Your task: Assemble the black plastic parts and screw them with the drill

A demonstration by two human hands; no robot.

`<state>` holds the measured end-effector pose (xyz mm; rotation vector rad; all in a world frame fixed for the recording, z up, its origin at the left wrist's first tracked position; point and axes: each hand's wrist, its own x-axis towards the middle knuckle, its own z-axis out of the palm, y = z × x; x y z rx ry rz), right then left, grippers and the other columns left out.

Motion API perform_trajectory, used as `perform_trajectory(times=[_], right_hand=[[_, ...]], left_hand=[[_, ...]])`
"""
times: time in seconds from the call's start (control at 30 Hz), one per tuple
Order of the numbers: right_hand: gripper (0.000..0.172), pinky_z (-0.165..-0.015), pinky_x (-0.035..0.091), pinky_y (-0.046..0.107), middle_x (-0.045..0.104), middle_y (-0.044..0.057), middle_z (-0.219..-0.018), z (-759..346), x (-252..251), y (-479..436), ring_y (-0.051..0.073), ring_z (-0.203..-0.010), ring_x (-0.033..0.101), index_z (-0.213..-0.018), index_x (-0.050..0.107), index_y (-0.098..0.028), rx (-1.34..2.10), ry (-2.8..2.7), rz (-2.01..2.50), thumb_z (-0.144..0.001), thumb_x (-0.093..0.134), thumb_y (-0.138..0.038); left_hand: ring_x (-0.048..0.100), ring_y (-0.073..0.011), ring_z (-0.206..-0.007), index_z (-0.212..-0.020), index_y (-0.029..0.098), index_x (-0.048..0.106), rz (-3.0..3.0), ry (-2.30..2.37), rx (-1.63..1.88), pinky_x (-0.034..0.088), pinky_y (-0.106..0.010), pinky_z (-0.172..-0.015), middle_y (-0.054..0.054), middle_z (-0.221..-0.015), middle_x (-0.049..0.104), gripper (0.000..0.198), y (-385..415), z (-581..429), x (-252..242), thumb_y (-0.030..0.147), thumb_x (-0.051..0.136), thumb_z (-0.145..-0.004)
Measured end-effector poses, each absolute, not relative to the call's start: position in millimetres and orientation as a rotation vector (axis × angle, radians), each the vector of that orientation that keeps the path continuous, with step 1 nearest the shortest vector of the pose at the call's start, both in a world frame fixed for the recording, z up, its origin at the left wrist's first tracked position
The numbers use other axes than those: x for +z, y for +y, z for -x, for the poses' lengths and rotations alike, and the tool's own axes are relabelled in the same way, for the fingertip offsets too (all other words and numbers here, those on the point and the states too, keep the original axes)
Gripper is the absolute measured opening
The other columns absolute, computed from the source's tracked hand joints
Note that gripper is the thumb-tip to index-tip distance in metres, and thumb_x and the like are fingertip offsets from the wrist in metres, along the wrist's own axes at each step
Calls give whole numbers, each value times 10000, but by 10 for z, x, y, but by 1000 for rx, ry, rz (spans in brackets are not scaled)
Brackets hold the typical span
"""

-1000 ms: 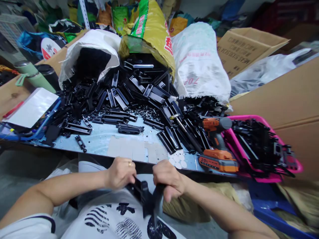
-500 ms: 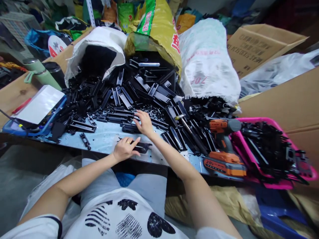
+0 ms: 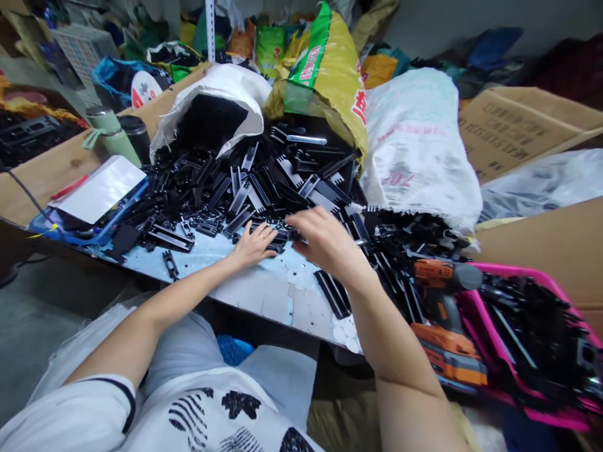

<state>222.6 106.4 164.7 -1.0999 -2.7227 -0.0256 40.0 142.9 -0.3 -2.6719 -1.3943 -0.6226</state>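
Observation:
My left hand point(image 3: 255, 245) reaches to the near side of the pile, with its fingers stretched out flat over black bar-shaped parts point(image 3: 277, 242). It touches them; whether any is gripped under the palm does not show. My right hand point(image 3: 325, 235) is just to the right, smeared by motion. Its fingers bend down toward the pile, and their tips and anything between them cannot be made out. Below the right hand, a few long black strips point(image 3: 333, 294) lie side by side on the bench point(image 3: 264, 292). Tiny screws are scattered behind my hands.
An orange cordless drill point(image 3: 445, 326) stands right, beside a pink basket point(image 3: 522, 271) of black parts. A white sack point(image 3: 254, 85), a yellow sack point(image 3: 336, 63) and another white sack point(image 3: 414, 132) line the back. A blue tray point(image 3: 101, 235) and a green bottle point(image 3: 113, 138) are left.
My left hand has moved forward from the bench's front edge to the pile. The black part under it there is gone from that spot. My right hand has shifted right; the view has turned.

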Motion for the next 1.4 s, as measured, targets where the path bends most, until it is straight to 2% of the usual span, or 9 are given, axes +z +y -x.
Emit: perform_trajectory(times=[0.17,0.3,0.5,0.63,0.9,1.0,1.07,1.23,1.4], right_hand=[[195,-692,385,360,628,133,-853,-1915,927,262,258,-866,526,-909,619,-123,94,-3191,1057,-872,432,-83],[195,-750,384,357,619,110,-981,-2025,397,137,242,-931,527,-1048,579,-147,215,-3061,1138,-871,496,-143],[368,-877,378,362,598,106,-1134,-2371,303,194,230,-1053,513,-1214,522,-179,411,-2844,1265,-862,580,-271],[384,-909,380,379,596,104,-1167,-2393,206,181,231,-1074,513,-1236,522,-193,464,-2746,1313,-876,563,-320],[400,-910,417,368,640,108,-1102,-2358,33,322,225,-1027,565,-1167,589,-174,786,-2235,1564,-870,537,-437],[419,-815,472,334,664,72,-967,-2329,-6,380,192,-870,610,-1136,600,-175,1104,-1920,1582,-851,534,-475],[439,-750,501,316,649,47,-924,-2288,-17,395,171,-790,622,-1167,575,-192,1323,-1701,1504,-852,508,-491],[552,-614,527,307,625,62,-945,-2171,53,357,151,-674,616,-1372,379,-227,1525,-1349,1353,-898,386,-511],[552,-850,492,355,576,79,-1194,-2161,202,231,197,-957,584,-1327,485,-270,1248,-1758,1214,-823,571,-479]], left_hand=[[477,-328,-1097,-1134,63,554,2011,-2202,-762,390,-458,-873,-220,-1144,561,340,1704,285,214,189,373,-874],[482,-314,-1059,-1022,96,633,2079,-2278,-410,422,-420,-831,-196,-1073,579,327,1811,791,268,118,383,-812],[562,-246,-1001,-1026,182,665,2555,-2121,165,444,-327,-858,-98,-1050,642,319,1838,955,267,188,507,-748],[566,-238,-1018,-1095,177,623,2682,-2029,274,439,-290,-876,-84,-1071,647,422,1804,1007,294,221,594,-677],[427,-301,-1200,-1021,195,609,2613,-1857,301,365,-475,-967,-132,-1238,520,331,1322,1275,265,114,512,-714],[404,-283,-1240,-990,179,604,2689,-1801,97,252,-523,-1056,-125,-1207,556,271,1255,1244,266,103,496,-753],[475,-270,-1171,-1039,151,593,2797,-1790,-176,291,-488,-1049,-129,-1141,595,258,1183,1081,275,166,485,-806],[589,-140,-647,-1234,107,528,3136,-2065,-1089,500,-288,-671,-72,-877,641,448,725,333,231,381,367,-918],[470,-40,-429,-1332,136,466,3103,-2346,-1775,397,-189,-455,-31,-841,613,512,339,-144,141,432,385,-922]])
